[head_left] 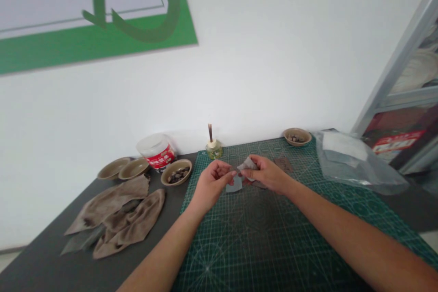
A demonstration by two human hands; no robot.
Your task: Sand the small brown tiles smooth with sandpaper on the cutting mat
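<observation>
Both hands meet above the far part of a green cutting mat. My right hand pinches a small folded grey piece, perhaps sandpaper or cloth, between thumb and fingers. My left hand is curled with its fingertips closed against something tiny I cannot make out, right beside that grey piece. A flat blue-grey scrap lies on the mat just under the hands.
Brown cloths lie on the dark table at left. Behind them stand two empty bowls, a bowl of dark pieces and a white tub. A reed diffuser bottle, another bowl and a plastic bag sit farther back.
</observation>
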